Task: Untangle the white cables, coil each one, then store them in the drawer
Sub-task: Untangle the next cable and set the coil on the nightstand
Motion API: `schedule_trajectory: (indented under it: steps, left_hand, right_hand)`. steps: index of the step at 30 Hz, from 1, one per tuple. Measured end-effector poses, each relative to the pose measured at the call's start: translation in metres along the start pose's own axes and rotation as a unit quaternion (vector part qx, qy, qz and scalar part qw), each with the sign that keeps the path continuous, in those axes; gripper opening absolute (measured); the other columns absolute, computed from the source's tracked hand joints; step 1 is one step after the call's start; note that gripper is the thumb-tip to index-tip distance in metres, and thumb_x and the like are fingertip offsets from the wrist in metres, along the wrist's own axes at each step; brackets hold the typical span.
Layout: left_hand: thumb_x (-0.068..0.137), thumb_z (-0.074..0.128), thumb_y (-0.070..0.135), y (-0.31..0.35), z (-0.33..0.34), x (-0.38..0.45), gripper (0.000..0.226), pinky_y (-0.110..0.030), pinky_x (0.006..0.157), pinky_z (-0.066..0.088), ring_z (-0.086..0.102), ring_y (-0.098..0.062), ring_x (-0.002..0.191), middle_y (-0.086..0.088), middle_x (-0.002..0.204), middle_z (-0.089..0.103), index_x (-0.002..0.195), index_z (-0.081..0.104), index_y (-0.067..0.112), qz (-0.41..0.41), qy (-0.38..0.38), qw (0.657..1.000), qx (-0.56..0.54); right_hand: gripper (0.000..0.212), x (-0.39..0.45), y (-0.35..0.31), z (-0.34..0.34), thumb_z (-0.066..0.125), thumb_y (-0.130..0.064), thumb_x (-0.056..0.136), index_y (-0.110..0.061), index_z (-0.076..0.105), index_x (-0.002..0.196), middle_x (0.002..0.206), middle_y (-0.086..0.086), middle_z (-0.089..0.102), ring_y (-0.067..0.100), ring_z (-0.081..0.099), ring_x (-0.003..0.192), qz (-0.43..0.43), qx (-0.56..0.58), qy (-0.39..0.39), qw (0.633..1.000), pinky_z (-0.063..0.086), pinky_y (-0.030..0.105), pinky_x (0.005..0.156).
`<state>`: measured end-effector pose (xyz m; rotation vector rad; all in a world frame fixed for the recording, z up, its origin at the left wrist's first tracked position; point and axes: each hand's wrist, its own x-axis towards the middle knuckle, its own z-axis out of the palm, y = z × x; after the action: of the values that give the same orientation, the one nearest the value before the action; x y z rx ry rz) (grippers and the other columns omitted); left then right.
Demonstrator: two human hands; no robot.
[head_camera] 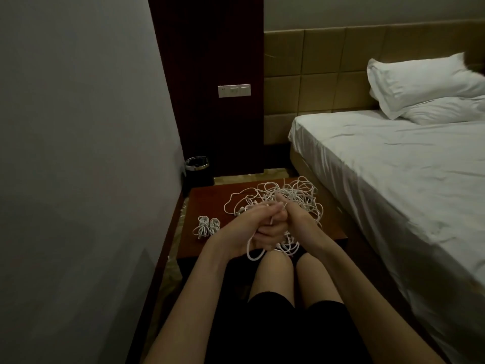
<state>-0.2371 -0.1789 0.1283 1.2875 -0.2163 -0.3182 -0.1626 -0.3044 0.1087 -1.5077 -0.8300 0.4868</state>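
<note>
A tangled heap of white cables (294, 195) lies on the far right part of a low red-brown bedside table (207, 200). Two coiled white cables (206, 226) sit side by side on the table's left. My left hand (252, 224) and my right hand (288, 216) meet over the table's near edge, both with fingers curled round one white cable (253, 252), whose loop hangs below my left hand. The cable's far end runs back into the heap. No drawer shows in this view.
A bed (393, 166) with white sheets and pillows stands close on the right. A grey wall runs along the left. A small black waste bin (197, 169) stands behind the table, under a white switch panel (234, 90). My knees sit just below the table edge.
</note>
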Motion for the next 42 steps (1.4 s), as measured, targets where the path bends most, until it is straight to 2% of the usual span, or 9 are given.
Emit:
schedule_trajectory:
  steps: [3, 7, 12, 15, 23, 26, 29, 37, 42]
  left_hand:
    - [0.099, 0.037, 0.039, -0.001, -0.005, -0.01, 0.039, -0.024, 0.044, 0.011, 0.022, -0.002, 0.037, 0.011, 0.046, 0.028, 0.063, 0.046, 0.025, 0.003, 0.038, 0.999, 0.023]
    - [0.095, 0.039, 0.043, -0.004, -0.007, -0.013, 0.036, -0.018, 0.04, 0.015, 0.021, -0.003, 0.038, 0.009, 0.046, 0.027, 0.067, 0.036, 0.019, 0.05, 0.134, 0.988, 0.064]
    - [0.097, 0.038, 0.041, -0.011, 0.003, -0.01, 0.034, -0.018, 0.043, 0.019, 0.023, -0.005, 0.041, 0.008, 0.049, 0.029, 0.091, 0.056, 0.012, 0.108, 0.186, 0.972, 0.092]
    - [0.098, 0.038, 0.042, -0.011, 0.011, -0.01, 0.037, -0.022, 0.048, 0.02, 0.025, -0.006, 0.045, 0.005, 0.053, 0.032, 0.114, 0.06, 0.017, 0.139, 0.202, 0.965, 0.092]
    - [0.102, 0.037, 0.034, -0.016, 0.018, -0.01, 0.036, -0.013, 0.045, 0.032, 0.038, -0.003, 0.05, 0.005, 0.063, 0.046, 0.107, 0.063, 0.011, 0.191, 0.296, 0.936, 0.023]
    - [0.104, 0.032, 0.034, -0.019, 0.022, -0.008, 0.041, -0.016, 0.066, 0.052, 0.069, -0.008, 0.085, 0.003, 0.092, 0.074, 0.107, 0.066, 0.011, 0.185, 0.317, 0.93, 0.006]
    - [0.105, 0.027, 0.034, -0.021, 0.026, -0.008, 0.046, -0.032, 0.088, 0.055, 0.066, -0.021, 0.111, -0.01, 0.117, 0.07, 0.116, 0.063, 0.007, 0.186, 0.278, 0.937, -0.101]
    - [0.103, 0.028, 0.04, -0.022, 0.03, -0.002, 0.043, -0.037, 0.071, 0.054, 0.071, -0.02, 0.077, -0.003, 0.061, 0.062, 0.073, 0.045, 0.014, 0.166, 0.249, 0.903, -0.306]
    - [0.102, 0.031, 0.041, -0.021, 0.021, 0.0, 0.041, -0.027, 0.054, 0.052, 0.043, -0.009, 0.04, 0.006, 0.044, 0.033, 0.071, 0.041, 0.016, 0.19, 0.258, 0.887, -0.332]
  right_hand:
    - [0.046, 0.004, -0.003, 0.002, 0.04, -0.047, 0.09, -0.014, 0.068, 0.074, 0.072, 0.014, 0.056, 0.026, 0.052, 0.075, -0.03, 0.008, 0.044, 0.999, 0.041, 0.041, 0.079]
    - [0.017, -0.003, -0.011, -0.01, 0.056, -0.016, 0.096, -0.02, 0.069, 0.087, 0.072, 0.012, 0.056, 0.013, 0.048, 0.063, -0.124, -0.064, 0.063, 0.988, 0.039, 0.025, 0.061]
    - [0.014, -0.003, -0.028, -0.009, 0.067, -0.006, 0.088, -0.019, 0.073, 0.089, 0.066, -0.01, 0.066, 0.006, 0.058, 0.061, -0.189, -0.102, 0.144, 0.966, 0.044, 0.021, 0.059]
    - [0.01, -0.004, -0.034, -0.003, 0.068, -0.008, 0.087, -0.015, 0.073, 0.092, 0.072, -0.001, 0.072, 0.016, 0.07, 0.068, -0.207, -0.066, 0.174, 0.96, 0.049, 0.02, 0.058]
    - [0.004, -0.024, -0.021, 0.015, 0.069, -0.009, 0.086, -0.011, 0.072, 0.087, 0.075, 0.003, 0.07, 0.006, 0.061, 0.058, -0.178, -0.027, 0.244, 0.953, 0.048, 0.017, 0.055]
    - [0.003, -0.03, -0.01, 0.026, 0.071, -0.011, 0.085, -0.013, 0.071, 0.082, 0.073, 0.001, 0.07, 0.009, 0.065, 0.062, -0.139, -0.008, 0.264, 0.954, 0.051, 0.018, 0.058]
    - [0.006, -0.03, -0.001, 0.033, 0.071, -0.012, 0.086, -0.012, 0.07, 0.08, 0.071, -0.004, 0.07, 0.007, 0.066, 0.062, -0.109, -0.006, 0.275, 0.955, 0.05, 0.017, 0.056]
    - [0.006, -0.038, 0.007, 0.038, 0.068, -0.015, 0.088, -0.012, 0.072, 0.084, 0.075, 0.0, 0.07, 0.01, 0.068, 0.07, -0.085, -0.065, 0.228, 0.968, 0.055, 0.022, 0.062]
    - [0.01, -0.051, 0.009, 0.03, 0.066, -0.016, 0.09, -0.007, 0.071, 0.09, 0.073, 0.007, 0.069, 0.016, 0.063, 0.056, -0.064, -0.053, 0.175, 0.981, 0.051, 0.028, 0.056]
